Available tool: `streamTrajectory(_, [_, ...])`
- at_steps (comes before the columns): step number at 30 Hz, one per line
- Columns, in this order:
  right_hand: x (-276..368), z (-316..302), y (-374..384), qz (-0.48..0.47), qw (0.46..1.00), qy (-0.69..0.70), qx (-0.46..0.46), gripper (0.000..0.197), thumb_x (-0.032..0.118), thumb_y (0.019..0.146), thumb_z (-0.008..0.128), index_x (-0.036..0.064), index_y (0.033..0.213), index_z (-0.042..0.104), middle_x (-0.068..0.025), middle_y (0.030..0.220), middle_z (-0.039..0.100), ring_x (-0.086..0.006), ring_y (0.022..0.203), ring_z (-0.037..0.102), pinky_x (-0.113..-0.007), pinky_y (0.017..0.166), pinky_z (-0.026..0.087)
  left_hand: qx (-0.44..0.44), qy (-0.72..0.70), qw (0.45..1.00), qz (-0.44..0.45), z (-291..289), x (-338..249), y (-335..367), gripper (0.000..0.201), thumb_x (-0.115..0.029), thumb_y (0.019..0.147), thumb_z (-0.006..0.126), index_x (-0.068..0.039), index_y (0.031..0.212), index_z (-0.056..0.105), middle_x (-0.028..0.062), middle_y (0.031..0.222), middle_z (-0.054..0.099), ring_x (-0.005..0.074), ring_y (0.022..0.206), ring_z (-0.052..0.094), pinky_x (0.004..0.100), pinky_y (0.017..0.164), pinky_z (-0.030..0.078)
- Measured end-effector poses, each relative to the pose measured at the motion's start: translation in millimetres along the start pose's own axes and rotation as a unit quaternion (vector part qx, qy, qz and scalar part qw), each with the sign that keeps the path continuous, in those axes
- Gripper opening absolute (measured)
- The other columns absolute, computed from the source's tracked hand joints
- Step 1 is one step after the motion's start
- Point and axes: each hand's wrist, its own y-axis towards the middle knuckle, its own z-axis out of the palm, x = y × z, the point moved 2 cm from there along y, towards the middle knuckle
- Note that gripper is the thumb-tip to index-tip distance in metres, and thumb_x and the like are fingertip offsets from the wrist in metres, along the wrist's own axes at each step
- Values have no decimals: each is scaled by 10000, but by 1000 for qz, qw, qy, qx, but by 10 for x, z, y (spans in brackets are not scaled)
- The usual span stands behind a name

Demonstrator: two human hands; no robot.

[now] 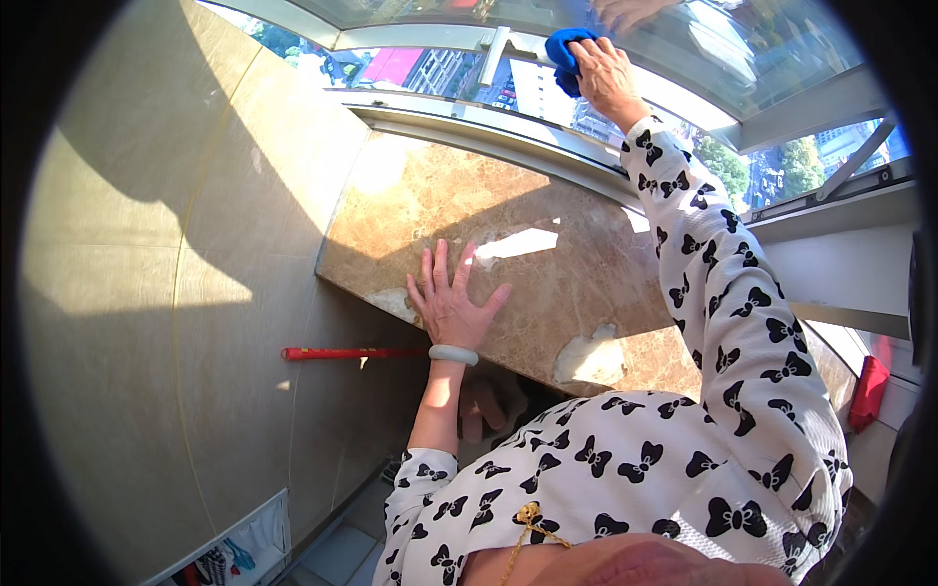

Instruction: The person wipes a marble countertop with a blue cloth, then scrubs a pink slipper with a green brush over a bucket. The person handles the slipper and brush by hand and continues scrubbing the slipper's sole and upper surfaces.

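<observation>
My right hand (608, 80) reaches up to the opened window and grips a blue cloth (565, 59), pressing it at the lower frame bar of the tilted window pane (684, 49). The fingers are bent over the cloth, and part of it is hidden beneath them. My left hand (452, 298) lies flat with spread fingers on the brown marble windowsill (528, 220), close to its near edge, and holds nothing. A pale bangle (453, 355) circles the left wrist.
A white window handle (495, 56) sticks out left of the cloth. Beyond the open gap, buildings and trees show far below. A tiled wall (127, 254) rises at the left. A red pole (352, 354) juts out under the sill. A red object (869, 393) hangs at the right.
</observation>
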Motion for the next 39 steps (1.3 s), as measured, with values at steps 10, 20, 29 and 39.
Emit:
streamTrajectory(10, [-493, -920, -1013, 244, 923, -299, 21, 251, 225, 790, 627, 93, 1003, 612, -95, 998, 575, -288, 970, 519, -450, 839, 404, -1, -2, 1000, -6, 10, -4, 1, 784, -612, 732, 691, -259, 1401, 485, 84, 1527, 321, 311, 1426, 247, 596, 1131, 128])
streamTrajectory(20, [341, 315, 598, 144, 974, 170, -37, 178, 151, 842, 599, 106, 1012, 629, -91, 1048, 650, -336, 1001, 561, -492, 782, 448, 25, -8, 999, -21, -37, -30, 26, 776, -621, 730, 686, -276, 1397, 492, 81, 1538, 311, 303, 1439, 223, 589, 1145, 94])
streamTrajectory(29, [1267, -13, 620, -96, 978, 138, 121, 154, 115, 815, 593, 131, 958, 648, -35, 959, 631, -262, 1035, 509, -456, 741, 448, 25, -14, 999, -20, -45, -30, 18, 774, -623, 734, 683, -264, 1394, 496, 86, 1536, 314, 308, 1436, 226, 594, 1138, 97])
streamTrajectory(39, [604, 288, 1125, -32, 983, 30, 179, 340, 151, 894, 635, 126, 1228, 577, -101, 1160, 639, -306, 1084, 581, -445, 829, 508, 51, -14, 999, -3, -31, 28, 0, 771, -637, 765, 646, -258, 1414, 474, 101, 1548, 278, 313, 1445, 185, 600, 1136, 83])
